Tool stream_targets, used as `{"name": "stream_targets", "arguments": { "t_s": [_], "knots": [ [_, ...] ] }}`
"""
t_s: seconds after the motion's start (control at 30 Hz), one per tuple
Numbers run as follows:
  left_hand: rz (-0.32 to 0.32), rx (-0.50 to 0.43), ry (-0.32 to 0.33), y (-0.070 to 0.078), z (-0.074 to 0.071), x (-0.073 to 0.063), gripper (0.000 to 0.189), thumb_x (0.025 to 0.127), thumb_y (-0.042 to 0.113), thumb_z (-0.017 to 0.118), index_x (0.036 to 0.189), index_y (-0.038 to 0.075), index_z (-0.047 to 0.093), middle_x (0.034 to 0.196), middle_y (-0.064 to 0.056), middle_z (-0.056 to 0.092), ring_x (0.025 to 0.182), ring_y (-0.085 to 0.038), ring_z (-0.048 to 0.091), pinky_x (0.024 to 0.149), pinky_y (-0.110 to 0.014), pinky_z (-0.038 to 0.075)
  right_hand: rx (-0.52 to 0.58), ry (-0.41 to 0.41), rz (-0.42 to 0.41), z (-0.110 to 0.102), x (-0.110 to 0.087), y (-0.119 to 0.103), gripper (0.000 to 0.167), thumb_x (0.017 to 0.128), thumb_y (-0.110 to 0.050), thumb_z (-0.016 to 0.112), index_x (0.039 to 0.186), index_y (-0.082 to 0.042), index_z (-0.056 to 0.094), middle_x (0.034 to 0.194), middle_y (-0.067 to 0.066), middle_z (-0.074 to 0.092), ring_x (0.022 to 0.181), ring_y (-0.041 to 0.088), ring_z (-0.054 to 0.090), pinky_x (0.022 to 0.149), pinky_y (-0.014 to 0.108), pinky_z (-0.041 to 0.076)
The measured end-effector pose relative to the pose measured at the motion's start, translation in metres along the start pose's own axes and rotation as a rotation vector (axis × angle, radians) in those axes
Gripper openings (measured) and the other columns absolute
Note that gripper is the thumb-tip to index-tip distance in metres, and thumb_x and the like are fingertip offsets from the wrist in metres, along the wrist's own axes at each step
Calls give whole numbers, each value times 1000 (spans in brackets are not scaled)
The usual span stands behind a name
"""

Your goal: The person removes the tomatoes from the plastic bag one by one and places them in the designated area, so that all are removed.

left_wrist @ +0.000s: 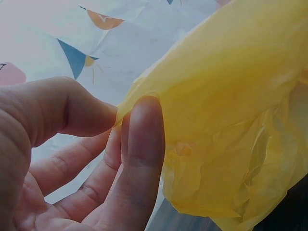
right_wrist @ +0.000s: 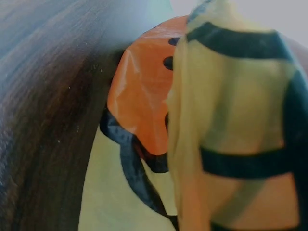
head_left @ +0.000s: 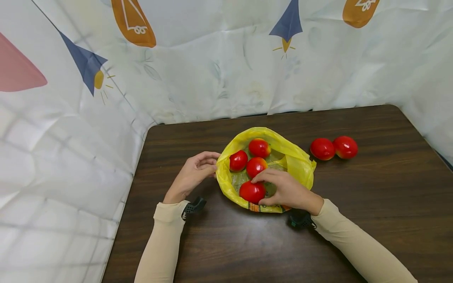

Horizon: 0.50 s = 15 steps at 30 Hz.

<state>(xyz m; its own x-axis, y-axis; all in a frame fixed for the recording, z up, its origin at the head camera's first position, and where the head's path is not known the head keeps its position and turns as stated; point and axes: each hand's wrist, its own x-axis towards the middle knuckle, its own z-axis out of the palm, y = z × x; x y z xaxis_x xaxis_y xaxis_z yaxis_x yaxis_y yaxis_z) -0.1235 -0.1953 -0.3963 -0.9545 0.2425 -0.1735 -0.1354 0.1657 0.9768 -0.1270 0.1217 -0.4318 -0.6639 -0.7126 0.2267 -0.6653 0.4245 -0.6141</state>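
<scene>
A yellow plastic bag lies wide open on the table, with several shiny red fruits inside, some with yellow patches. At its left rim my left hand pinches the plastic; the left wrist view shows thumb and forefinger at the edge of the yellow film. My right hand reaches in over the near rim and holds the nearest red fruit between fingers and thumb. From the right wrist, the bag's orange-and-black printed side hides that hand.
Two more red fruits, one touching the other, sit on the dark wooden table right of the bag. A white printed cloth hangs behind the table and along its left side.
</scene>
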Motion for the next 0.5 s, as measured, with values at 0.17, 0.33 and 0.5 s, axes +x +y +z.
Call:
{"name": "stream_targets", "arguments": {
  "t_s": [0.17, 0.33, 0.5],
  "knots": [
    [3, 3, -4, 0, 0, 0, 37, 98, 10, 66, 135, 7, 61, 115, -16, 65, 87, -14, 70, 83, -27, 63, -28, -9, -5, 0, 0, -2, 54, 71, -27, 96, 119, -18, 71, 121, -3, 71, 112, 14, 67, 94, 34, 62],
    [-3, 12, 5, 0, 0, 1, 38, 98, 9, 66, 136, 8, 61, 114, -15, 65, 87, -13, 70, 82, -27, 63, -39, -1, 0, 1, 0, -2, 55, 71, -27, 96, 120, -18, 71, 119, -3, 71, 110, 13, 67, 93, 34, 62],
    [-7, 15, 8, 0, 0, 1, 37, 98, 10, 66, 135, 8, 61, 114, -15, 65, 87, -14, 70, 82, -27, 63, -38, 9, -23, 1, -1, -1, 54, 72, -26, 96, 119, -18, 72, 119, -3, 70, 110, 13, 66, 93, 33, 62]
  ]
}}
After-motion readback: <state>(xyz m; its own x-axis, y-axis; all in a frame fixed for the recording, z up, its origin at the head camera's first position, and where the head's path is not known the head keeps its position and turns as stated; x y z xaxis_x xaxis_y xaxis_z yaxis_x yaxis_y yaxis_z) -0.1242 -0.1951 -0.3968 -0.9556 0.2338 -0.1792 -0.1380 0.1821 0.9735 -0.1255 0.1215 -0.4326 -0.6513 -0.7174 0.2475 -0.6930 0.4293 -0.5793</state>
